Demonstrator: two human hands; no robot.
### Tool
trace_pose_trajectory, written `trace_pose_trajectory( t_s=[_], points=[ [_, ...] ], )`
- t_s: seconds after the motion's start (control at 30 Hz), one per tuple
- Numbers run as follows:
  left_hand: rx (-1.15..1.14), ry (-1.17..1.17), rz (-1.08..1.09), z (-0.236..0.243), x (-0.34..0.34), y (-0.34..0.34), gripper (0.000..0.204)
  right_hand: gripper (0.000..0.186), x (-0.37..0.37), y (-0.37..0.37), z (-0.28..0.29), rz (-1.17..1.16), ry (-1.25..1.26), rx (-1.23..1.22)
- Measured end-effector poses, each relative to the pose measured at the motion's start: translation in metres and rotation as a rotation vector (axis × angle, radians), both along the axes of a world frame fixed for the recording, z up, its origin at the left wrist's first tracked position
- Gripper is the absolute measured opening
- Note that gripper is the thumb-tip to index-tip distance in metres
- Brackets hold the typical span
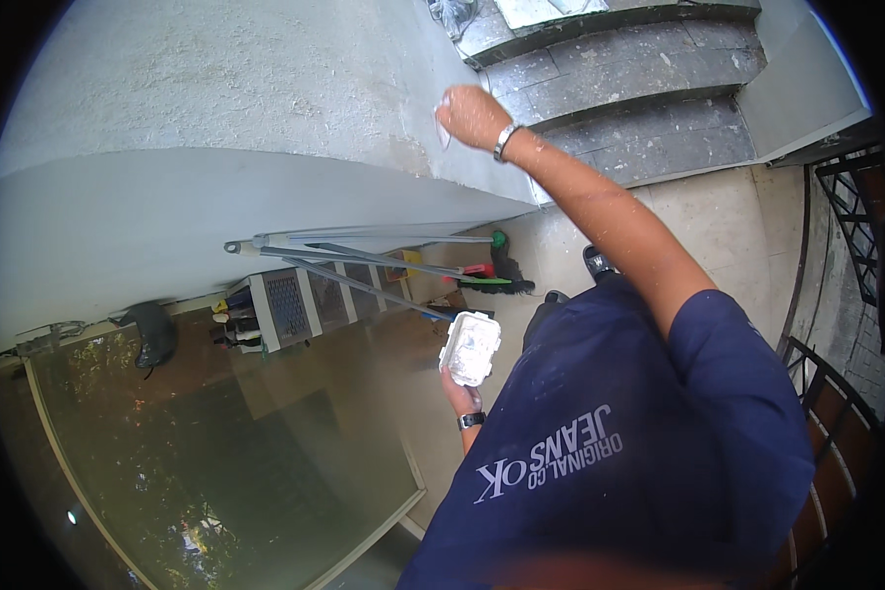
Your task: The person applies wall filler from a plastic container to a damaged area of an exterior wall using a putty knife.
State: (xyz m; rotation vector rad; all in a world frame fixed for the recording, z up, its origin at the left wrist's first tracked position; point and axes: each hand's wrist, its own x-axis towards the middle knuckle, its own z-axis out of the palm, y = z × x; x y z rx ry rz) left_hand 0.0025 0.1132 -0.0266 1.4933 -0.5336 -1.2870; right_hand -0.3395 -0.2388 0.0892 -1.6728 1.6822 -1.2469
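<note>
My left hand (461,395) grips a white plastic tub (472,346) from its near side. The tub's open top faces up, and whitish material coats its inside. My right hand (474,116) is raised by the rough, white-plastered wall (295,88), its fingers closed around a pale, thin piece (443,126) whose kind I cannot make out. Whether that piece touches the wall is unclear. White specks dot my right forearm.
Several long-handled brooms (364,261) lean along the wall, beyond the tub. Past them stand a white shoe rack (287,303) and a large glass pane (236,462). Grey stone steps (649,138) rise at the upper right. A dark metal gate (836,423) borders the right.
</note>
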Motion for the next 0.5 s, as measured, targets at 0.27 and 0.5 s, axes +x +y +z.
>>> trace_pose_trajectory(
  t_s=[0.27, 0.5],
  points=[
    [0.002, 0.014, 0.047, -0.007, -0.005, 0.008, 0.050, 0.037, 0.053, -0.030, 0.007, 0.156, -0.230, -0.012],
    [0.039, -0.016, 0.043, -0.034, 0.011, 0.020, 0.058, 0.035, -0.011, -0.026, 0.083, 0.184, -0.338, -0.108]
  ],
)
